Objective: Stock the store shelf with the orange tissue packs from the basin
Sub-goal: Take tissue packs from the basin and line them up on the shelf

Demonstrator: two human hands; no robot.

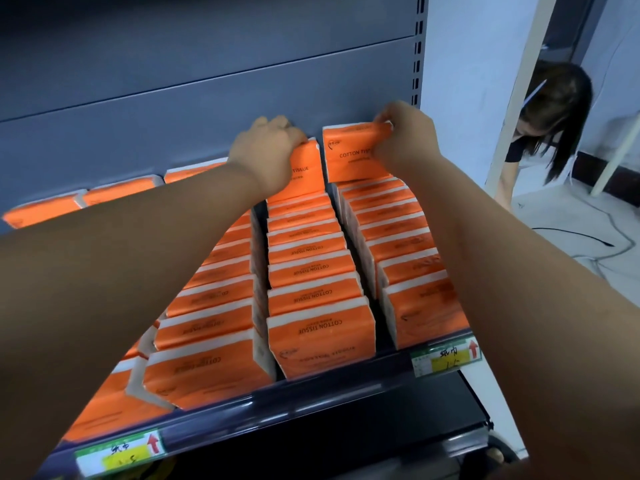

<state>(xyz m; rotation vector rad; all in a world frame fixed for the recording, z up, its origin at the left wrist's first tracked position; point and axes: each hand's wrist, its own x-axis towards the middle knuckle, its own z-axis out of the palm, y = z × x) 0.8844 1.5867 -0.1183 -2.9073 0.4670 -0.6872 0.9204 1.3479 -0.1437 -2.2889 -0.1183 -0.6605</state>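
Observation:
Rows of orange tissue packs (318, 299) fill the dark shelf (311, 396) from its front lip to the grey back panel. At the back of the middle row, my left hand (266, 147) grips the top of an upright orange pack (306, 171). My right hand (401, 133) pinches the top right corner of another upright orange pack (349, 157) at the back of the right row. Both packs stand taller than the rows in front of them. The basin is out of sight.
Price tags (446, 358) sit on the shelf's front lip at right and at lower left (117, 452). A lower shelf (398, 427) lies beneath. To the right, a person (550, 126) bends beside a white post (516, 98), with cables (588, 240) on the floor.

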